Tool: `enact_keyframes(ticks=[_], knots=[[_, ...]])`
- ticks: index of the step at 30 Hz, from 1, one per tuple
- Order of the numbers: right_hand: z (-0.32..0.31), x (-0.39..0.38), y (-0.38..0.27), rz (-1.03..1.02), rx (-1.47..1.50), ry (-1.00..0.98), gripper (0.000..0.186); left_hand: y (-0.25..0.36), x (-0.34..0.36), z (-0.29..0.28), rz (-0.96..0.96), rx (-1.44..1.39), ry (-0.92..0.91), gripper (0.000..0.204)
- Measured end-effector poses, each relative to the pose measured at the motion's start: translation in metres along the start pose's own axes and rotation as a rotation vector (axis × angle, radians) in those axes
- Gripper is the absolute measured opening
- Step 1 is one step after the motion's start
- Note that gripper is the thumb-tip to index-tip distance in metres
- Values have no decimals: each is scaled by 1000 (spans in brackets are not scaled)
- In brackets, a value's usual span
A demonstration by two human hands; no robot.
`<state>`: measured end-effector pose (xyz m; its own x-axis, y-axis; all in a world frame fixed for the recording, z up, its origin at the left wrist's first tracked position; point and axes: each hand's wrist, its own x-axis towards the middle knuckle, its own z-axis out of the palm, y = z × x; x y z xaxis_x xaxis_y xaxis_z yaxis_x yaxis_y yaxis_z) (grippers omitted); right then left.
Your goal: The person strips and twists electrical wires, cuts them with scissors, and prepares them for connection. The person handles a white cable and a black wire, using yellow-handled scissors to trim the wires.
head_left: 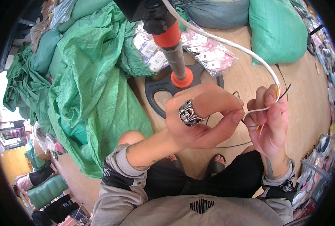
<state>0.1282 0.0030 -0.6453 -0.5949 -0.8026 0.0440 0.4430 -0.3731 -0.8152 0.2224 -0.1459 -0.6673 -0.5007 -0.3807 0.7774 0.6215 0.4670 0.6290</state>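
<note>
A thick white cable arcs down from the top into my right hand, whose thumb and fingers are closed around its stripped end. Thin inner wires fan out there: a black wire sticks up to the right, and short yellow and red ends poke out below the fingers. One pale wire spans the small gap to my left hand. Thumb and forefinger of that hand pinch at the pale wire's end; the very tip is hidden. A chunky silver ring sits on a left finger.
Beyond my hands stands a grey post with orange collars on a round black base. Green woven sacks crowd the left; another green sack lies far right. Bagged pink-and-white packets lie behind the post. Goods-filled racks line the right.
</note>
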Motion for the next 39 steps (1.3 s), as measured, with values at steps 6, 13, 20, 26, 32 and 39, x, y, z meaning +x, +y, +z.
enact_keyframes(ticks=[6,13,20,26,32,39], knots=[[-4,3,3,-34,-18,-6,23,7,4,-2,43,61,-7,19],[-4,7,4,-58,-33,-14,24,3,-1,0,-42,116,-23,10],[-13,11,8,19,-55,23,25,11,-1,3,-959,-797,-24,14],[-12,13,11,84,63,56,22,7,-1,3,-1153,-1164,-126,15],[-17,20,15,83,12,115,19,-9,-7,4,-940,-457,-234,12],[-16,17,20,166,-5,231,21,-17,-13,-2,-775,-187,-37,12]])
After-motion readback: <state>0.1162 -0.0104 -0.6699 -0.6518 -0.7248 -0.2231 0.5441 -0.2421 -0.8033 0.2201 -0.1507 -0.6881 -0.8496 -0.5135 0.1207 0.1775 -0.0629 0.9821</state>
